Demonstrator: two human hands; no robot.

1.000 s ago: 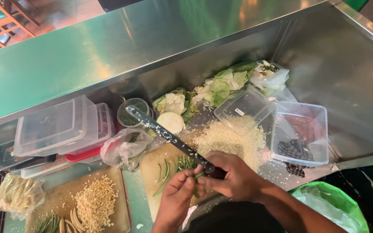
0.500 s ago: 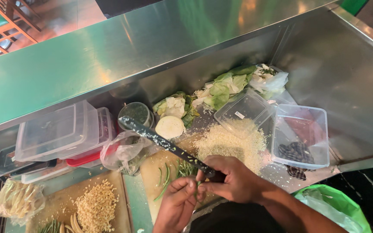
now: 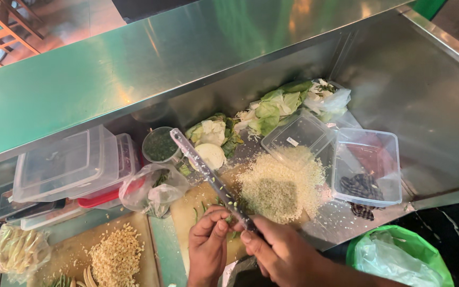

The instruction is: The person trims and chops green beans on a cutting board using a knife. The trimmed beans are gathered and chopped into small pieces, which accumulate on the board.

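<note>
The right hand [image 3: 282,255] is clenched round the handle of a long knife [image 3: 208,178], blade slanting up and away over the cutting board [image 3: 187,207]. The left hand [image 3: 208,247] pinches small green pieces against the blade's near end (what exactly, too small to tell). Right of the board lies a heap of finely chopped pale vegetable [image 3: 282,186]; beyond that, a clear plastic tub [image 3: 367,165]. Behind the board sit cabbage leaves [image 3: 272,109] and a round cup of greens [image 3: 160,144]; left of it, stacked lidded containers [image 3: 70,167].

One knife [image 3: 208,178], perhaps five plastic containers [image 3: 366,165].
</note>
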